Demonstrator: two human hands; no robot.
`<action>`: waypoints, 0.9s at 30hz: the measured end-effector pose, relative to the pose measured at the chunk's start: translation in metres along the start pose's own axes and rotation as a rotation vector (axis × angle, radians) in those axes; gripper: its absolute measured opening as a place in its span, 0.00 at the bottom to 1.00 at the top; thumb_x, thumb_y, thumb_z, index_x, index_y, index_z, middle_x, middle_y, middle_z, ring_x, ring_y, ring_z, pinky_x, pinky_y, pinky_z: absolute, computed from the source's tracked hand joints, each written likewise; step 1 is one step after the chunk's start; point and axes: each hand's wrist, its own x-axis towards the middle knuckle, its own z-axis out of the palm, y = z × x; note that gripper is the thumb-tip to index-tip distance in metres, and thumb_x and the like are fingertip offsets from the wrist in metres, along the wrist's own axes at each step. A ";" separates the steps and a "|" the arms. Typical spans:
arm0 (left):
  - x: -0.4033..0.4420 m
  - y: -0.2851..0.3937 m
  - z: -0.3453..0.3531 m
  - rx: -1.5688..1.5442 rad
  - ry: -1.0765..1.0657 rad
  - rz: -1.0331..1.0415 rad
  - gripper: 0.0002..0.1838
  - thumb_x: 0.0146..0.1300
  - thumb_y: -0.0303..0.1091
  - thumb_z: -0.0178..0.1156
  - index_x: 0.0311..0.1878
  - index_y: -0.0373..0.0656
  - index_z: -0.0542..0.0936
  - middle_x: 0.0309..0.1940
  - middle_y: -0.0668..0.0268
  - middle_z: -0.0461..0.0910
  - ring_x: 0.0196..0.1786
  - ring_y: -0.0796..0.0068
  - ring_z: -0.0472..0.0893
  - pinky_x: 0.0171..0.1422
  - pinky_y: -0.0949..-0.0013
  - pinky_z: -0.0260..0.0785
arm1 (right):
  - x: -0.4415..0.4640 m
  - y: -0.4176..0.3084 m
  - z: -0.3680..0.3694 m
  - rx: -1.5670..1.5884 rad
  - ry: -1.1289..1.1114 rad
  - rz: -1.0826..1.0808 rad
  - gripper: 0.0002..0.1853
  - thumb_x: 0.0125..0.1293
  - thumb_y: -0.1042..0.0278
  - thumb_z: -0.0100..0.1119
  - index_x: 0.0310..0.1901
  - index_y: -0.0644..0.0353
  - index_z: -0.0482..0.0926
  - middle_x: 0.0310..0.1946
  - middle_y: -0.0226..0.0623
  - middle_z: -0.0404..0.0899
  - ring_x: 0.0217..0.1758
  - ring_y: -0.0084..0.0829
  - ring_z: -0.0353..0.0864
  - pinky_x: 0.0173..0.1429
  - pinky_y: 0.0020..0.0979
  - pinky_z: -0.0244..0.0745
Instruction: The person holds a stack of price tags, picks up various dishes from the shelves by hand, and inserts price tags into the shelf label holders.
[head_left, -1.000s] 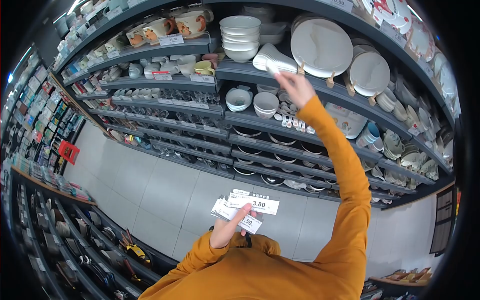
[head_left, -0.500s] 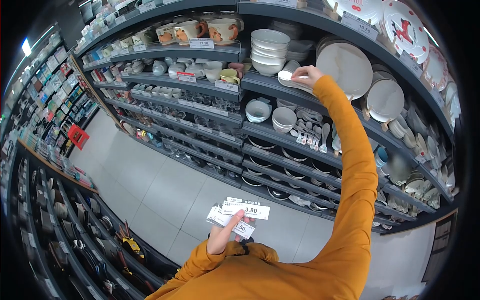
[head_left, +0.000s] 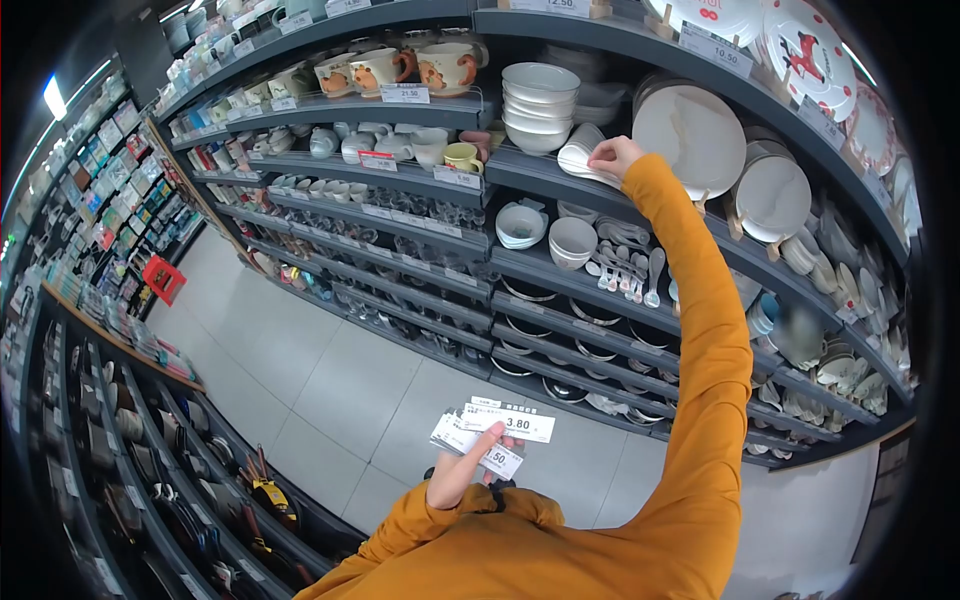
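My left hand (head_left: 462,472) grips a fanned bunch of paper price tags (head_left: 525,426) low in front of my body. The thumb presses on the top tags; "3.80" shows on one and "1.50" on another. My right hand (head_left: 615,158) reaches out to the shelf with thumb and fingers pinched at the handle of a white spoon (head_left: 575,160). Its bowl end lies against similar white spoons on the shelf. A stack of white bowls (head_left: 540,105) stands just left of the spoons. Right of my hand leans a large white plate (head_left: 690,135).
Glass mugs and patterned cups (head_left: 447,68) fill the shelves to the left. Below my right hand sit more bowls (head_left: 572,240) and small spoons (head_left: 628,272). A dark rack of pans and tools (head_left: 265,490) stands at lower left. A red stool (head_left: 163,280) is on the tiled floor (head_left: 340,375).
The white spoon in my right hand has tilted and settled closer against the other spoons. My right hand has shifted slightly down. My left hand with the tags has drifted a little right in view.
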 end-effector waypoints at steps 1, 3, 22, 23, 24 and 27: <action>0.000 0.000 0.002 0.007 -0.004 -0.004 0.14 0.70 0.40 0.56 0.42 0.38 0.79 0.35 0.66 0.81 0.27 0.85 0.76 0.22 0.79 0.63 | -0.001 0.001 0.000 0.024 0.012 -0.007 0.08 0.60 0.64 0.65 0.38 0.59 0.84 0.33 0.36 0.85 0.39 0.28 0.83 0.47 0.30 0.76; 0.002 -0.002 0.003 0.007 -0.024 -0.006 0.14 0.70 0.41 0.55 0.42 0.38 0.79 0.35 0.66 0.81 0.27 0.85 0.76 0.22 0.79 0.63 | -0.005 0.001 0.002 -0.016 0.059 0.013 0.09 0.62 0.64 0.63 0.39 0.59 0.82 0.32 0.38 0.85 0.38 0.31 0.84 0.46 0.32 0.76; 0.041 -0.016 -0.010 0.019 0.057 0.121 0.10 0.70 0.36 0.55 0.44 0.39 0.78 0.33 0.67 0.80 0.26 0.83 0.77 0.21 0.78 0.64 | -0.220 -0.182 0.067 0.876 -0.515 -0.126 0.20 0.64 0.67 0.62 0.57 0.61 0.72 0.43 0.33 0.81 0.43 0.23 0.80 0.50 0.27 0.78; 0.042 -0.015 -0.009 0.047 0.064 0.132 0.10 0.70 0.36 0.55 0.44 0.39 0.78 0.33 0.68 0.79 0.26 0.83 0.76 0.21 0.78 0.63 | -0.236 -0.182 0.083 0.706 -0.492 -0.205 0.22 0.62 0.62 0.65 0.55 0.61 0.74 0.42 0.35 0.82 0.44 0.25 0.81 0.50 0.28 0.78; 0.044 -0.015 -0.007 0.063 0.059 0.153 0.10 0.70 0.36 0.55 0.44 0.39 0.78 0.33 0.68 0.79 0.26 0.84 0.76 0.21 0.78 0.63 | -0.247 -0.185 0.087 0.568 -0.536 -0.228 0.25 0.60 0.61 0.68 0.55 0.64 0.73 0.42 0.40 0.81 0.45 0.27 0.81 0.50 0.27 0.77; 0.047 -0.015 0.001 0.091 0.033 0.192 0.11 0.71 0.37 0.55 0.45 0.38 0.78 0.33 0.68 0.79 0.26 0.84 0.76 0.21 0.79 0.63 | -0.264 -0.185 0.095 0.422 -0.568 -0.168 0.19 0.62 0.58 0.65 0.46 0.66 0.78 0.35 0.42 0.82 0.36 0.30 0.83 0.40 0.28 0.78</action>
